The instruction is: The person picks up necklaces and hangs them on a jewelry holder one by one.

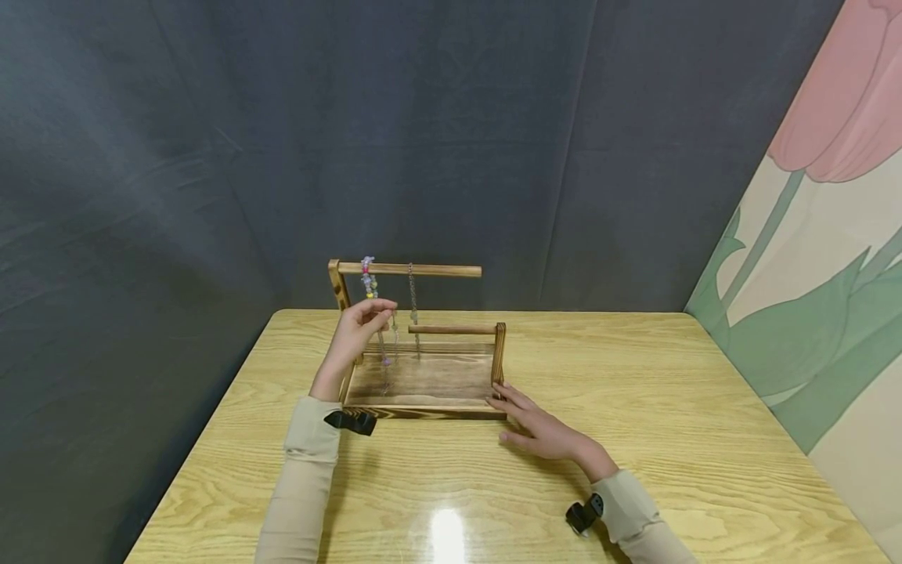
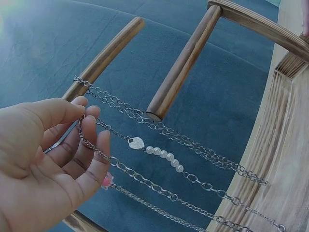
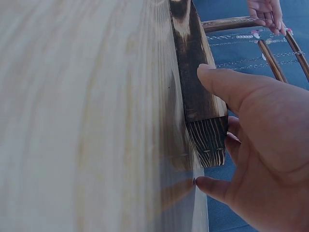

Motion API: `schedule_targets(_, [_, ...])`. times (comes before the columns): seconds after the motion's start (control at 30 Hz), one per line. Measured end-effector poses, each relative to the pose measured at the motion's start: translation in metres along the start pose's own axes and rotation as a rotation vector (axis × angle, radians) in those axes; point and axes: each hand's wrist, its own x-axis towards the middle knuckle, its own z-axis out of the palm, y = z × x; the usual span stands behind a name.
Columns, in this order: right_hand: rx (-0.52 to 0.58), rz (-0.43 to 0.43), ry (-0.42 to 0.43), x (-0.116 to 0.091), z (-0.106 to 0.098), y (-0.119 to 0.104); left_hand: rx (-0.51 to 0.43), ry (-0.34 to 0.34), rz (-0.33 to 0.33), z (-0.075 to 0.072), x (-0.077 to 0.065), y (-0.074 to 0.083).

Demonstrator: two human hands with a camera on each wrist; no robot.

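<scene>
Thumb and fingertips of my left hand [image 1: 359, 333] pinch the end of a silver chain necklace [image 2: 137, 179], which hangs down in front of the wooden jewelry stand [image 1: 430, 413]. Close by is a strand with a heart charm [image 2: 136, 143] and white pearls; whether it is the same necklace I cannot tell. A colorful beaded strand [image 1: 366, 274] hangs on the stand's upper bar [image 1: 451, 271], left of a doubled silver chain [image 1: 413, 291]. At the stand's front right corner, my right hand [image 1: 539, 429] touches the wood with extended fingers.
The lower bar [image 1: 451, 330] juts leftward from the right post [image 1: 499, 352], its free end close to the hanging chains. The stand sits on a light wood table [image 1: 634, 392]. Behind is a dark cloth [image 1: 451, 141]; a tulip-patterned panel [image 1: 810, 274] stands at right.
</scene>
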Motion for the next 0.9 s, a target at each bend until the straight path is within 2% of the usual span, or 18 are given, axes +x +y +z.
schedule_targets(0.33, [0.003, -0.009, 0.001, 0.000, -0.001, -0.002, -0.051, 0.004, 0.030, 0.001, 0.005, 0.007])
schedule_targets(0.9, [0.006, -0.040, 0.019, -0.001, -0.001, -0.003, -0.021, -0.002, 0.062, 0.003, 0.014, 0.018])
